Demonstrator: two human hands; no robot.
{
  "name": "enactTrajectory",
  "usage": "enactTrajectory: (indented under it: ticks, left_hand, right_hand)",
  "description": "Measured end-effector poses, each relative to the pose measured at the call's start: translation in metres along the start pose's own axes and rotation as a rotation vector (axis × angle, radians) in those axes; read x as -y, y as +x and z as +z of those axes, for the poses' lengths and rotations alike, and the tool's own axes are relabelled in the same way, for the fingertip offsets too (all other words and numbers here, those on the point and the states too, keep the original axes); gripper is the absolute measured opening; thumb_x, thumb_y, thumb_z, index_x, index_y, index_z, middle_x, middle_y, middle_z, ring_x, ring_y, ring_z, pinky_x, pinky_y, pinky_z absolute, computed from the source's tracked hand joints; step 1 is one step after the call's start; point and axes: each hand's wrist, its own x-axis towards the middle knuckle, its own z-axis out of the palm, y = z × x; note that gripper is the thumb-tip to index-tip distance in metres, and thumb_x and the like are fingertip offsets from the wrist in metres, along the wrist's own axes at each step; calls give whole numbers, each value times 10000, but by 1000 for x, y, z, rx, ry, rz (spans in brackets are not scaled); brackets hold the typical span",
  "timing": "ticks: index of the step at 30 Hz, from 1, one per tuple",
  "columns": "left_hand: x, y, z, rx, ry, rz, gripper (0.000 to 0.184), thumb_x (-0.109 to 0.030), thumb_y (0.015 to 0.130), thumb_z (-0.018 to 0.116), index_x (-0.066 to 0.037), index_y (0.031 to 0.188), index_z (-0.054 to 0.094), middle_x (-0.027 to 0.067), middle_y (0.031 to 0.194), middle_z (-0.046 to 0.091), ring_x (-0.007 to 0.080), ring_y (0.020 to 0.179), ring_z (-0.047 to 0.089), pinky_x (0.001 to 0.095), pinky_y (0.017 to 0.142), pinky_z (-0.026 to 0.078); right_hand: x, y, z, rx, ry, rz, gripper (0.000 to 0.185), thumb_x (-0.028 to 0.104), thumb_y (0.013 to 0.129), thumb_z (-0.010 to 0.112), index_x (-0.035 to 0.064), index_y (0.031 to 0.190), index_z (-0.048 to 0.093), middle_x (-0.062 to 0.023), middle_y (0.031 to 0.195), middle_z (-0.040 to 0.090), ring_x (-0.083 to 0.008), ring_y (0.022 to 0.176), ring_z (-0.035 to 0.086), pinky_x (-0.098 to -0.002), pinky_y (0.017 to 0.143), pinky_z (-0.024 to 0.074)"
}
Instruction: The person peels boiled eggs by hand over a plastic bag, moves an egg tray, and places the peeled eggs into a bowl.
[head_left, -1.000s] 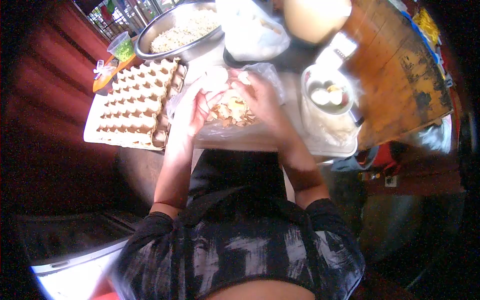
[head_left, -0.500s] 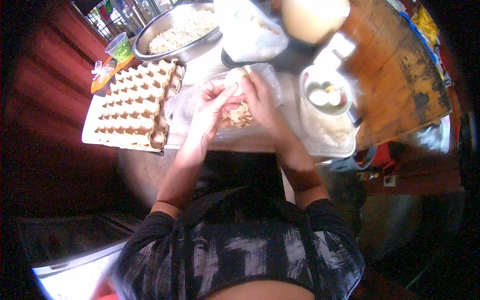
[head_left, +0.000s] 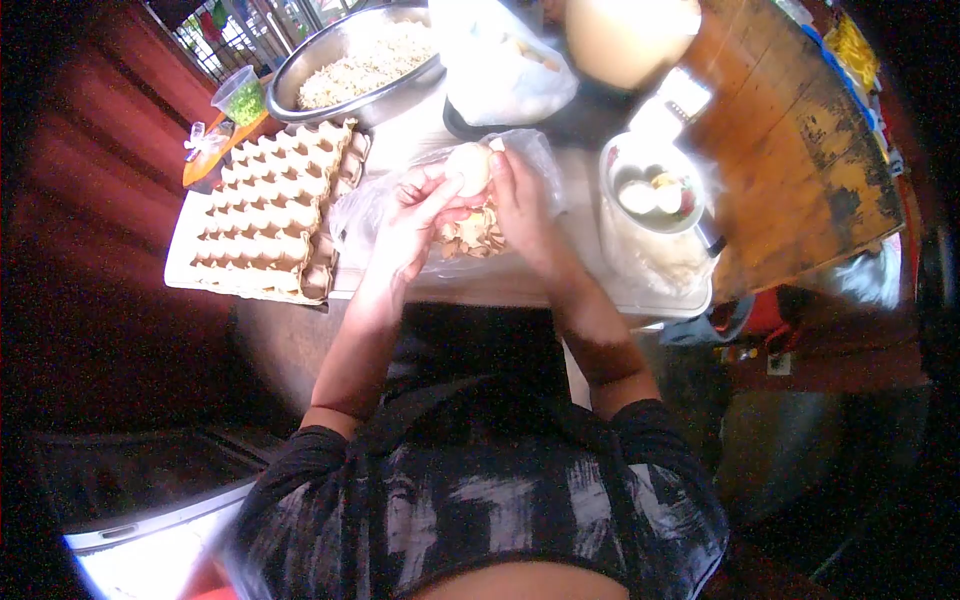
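Note:
My left hand [head_left: 415, 205] is closed around a pale egg [head_left: 468, 170], its thumb and fingers gripping the lower left side. Close against the egg's right side is my right hand [head_left: 515, 190], fingers pinched, with a small pale bit of eggshell [head_left: 497, 145] at the tips. Below both hands lies a heap of broken brown eggshells [head_left: 475, 238] on a clear plastic bag [head_left: 365, 210]. To the right, a bowl [head_left: 612, 165] contains a few peeled eggs [head_left: 640, 196].
Stacked egg cartons [head_left: 265, 215] stand at the left. Behind are a metal basin [head_left: 285, 95] of chopped food, a white plastic bag [head_left: 505, 75] and a large round beige container [head_left: 630, 35]. A cup of chopped greens [head_left: 240, 100] sits far left. The wooden table [head_left: 790, 150] extends right.
My right hand has drawn slightly away from the egg, so more of the egg shows. My left hand has shifted slightly left, still gripping it.

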Motion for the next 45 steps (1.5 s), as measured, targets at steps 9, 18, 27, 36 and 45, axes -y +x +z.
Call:
enactTrajectory:
  ticks: [9,18,27,36,45]
  left_hand:
    - [0,2,-10,30,17,-57,339,-220,907,561,7,1158,541,102,1030,645,177,876,658,227,713,521]
    - [-7,2,-3,19,-69,-58,349,-188,902,564,15,1181,511,110,1021,636,187,854,656,225,681,520]
    - [-10,4,5,51,255,23,282,-150,847,639,-10,1085,581,44,934,648,113,759,627,207,621,454]
    - [-5,5,-6,152,238,3,275,-179,853,629,-32,1085,622,39,940,664,102,779,614,222,675,452]
    - [-9,5,4,61,50,-51,374,-169,840,650,0,1158,552,61,970,647,110,799,612,203,658,450]
  right_hand:
    - [2,1,1,-32,-52,-67,262,188,955,400,-33,967,541,-232,816,577,-396,756,555,-423,661,424]
    - [1,3,0,-8,83,52,238,188,947,446,-21,997,546,-168,818,595,-248,754,585,-365,675,447]
    - [-2,-1,1,10,175,61,247,180,954,421,-23,1049,523,-174,928,593,-290,849,572,-364,765,443]
    - [0,-1,-1,26,5,59,235,174,963,390,-23,1001,513,-210,866,568,-347,788,547,-405,706,418]
    - [-5,5,1,-61,131,128,224,176,949,433,-25,981,529,-203,853,577,-338,783,553,-397,700,424]
